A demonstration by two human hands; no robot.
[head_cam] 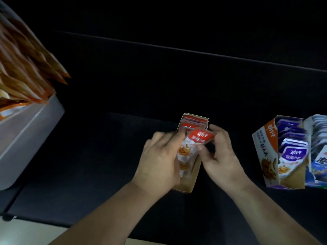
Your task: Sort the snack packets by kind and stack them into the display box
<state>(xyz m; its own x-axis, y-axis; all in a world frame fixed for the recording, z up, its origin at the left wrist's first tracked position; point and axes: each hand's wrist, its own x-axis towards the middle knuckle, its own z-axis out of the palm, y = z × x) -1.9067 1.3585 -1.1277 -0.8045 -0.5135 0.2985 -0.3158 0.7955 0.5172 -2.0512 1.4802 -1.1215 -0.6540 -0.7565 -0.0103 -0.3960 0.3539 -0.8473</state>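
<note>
A narrow cardboard display box (194,175) stands on the dark surface at centre, with several red-topped snack packets (193,123) stacked at its far end. A red-and-white snack packet (192,147) sits tilted over the box's open middle. My left hand (159,161) grips its left side, fingers curled round it. My right hand (219,156) pinches its right edge with thumb and fingers. Part of the box's near section is hidden by my hands.
To the right stands a second display box (265,156) filled with purple-topped packets (292,152), and a third box with blue packets (318,156) at the frame edge. A grey bin (35,124) holding orange packets (26,68) sits far left.
</note>
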